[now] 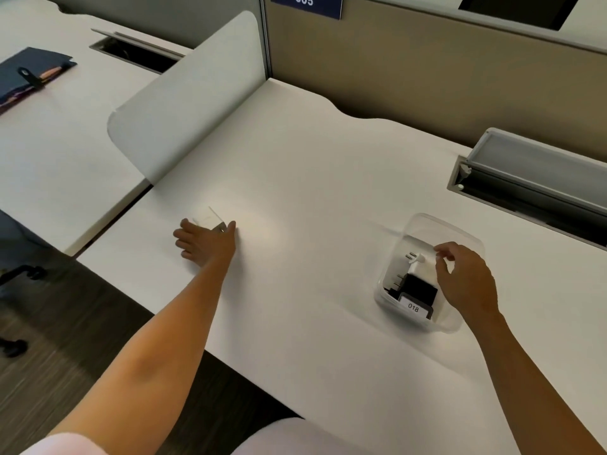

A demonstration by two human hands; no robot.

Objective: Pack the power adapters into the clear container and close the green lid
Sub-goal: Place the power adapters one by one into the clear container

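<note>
Clear plastic forms the container [427, 231], which is seen on the white table [312, 165] with a white power adapter [418, 264] and a black power adapter [418, 289] already inside it; a card marked 018 [413, 307] is set at its near wall. The right hand [466, 280] is held over the container's right side, fingers loosely curled, thumb and forefinger pinched at or just above the white adapter; whether the adapter is gripped cannot be told. Well to the left of the container, the left hand [205, 241] is laid on the table with its fingers spread around a pale, partly see-through flat object [210, 220]. This object may be the lid, though no green colour is made out, so its identity is left open. Packing is judged largely done, as no adapters are seen outside the container. Fitting and closing of the lid remain.
</note>
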